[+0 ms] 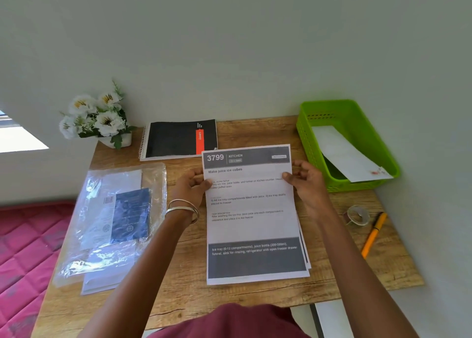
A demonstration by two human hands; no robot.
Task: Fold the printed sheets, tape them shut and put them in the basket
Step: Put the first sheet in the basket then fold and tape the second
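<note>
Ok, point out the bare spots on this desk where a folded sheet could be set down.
Bare wood lies along the near edge of the desk below the printed sheets, and between the notebook and the green basket. The left is crowded by the plastic sleeve; the right by the tape roll and orange pen.

Both hands pinch a printed sheet on the tabletop.
The left hand (190, 188) and right hand (307, 182) hold the top printed sheet (252, 215) by its side edges; a folded sheet (350, 156) lies in the green basket (306, 136).
</note>
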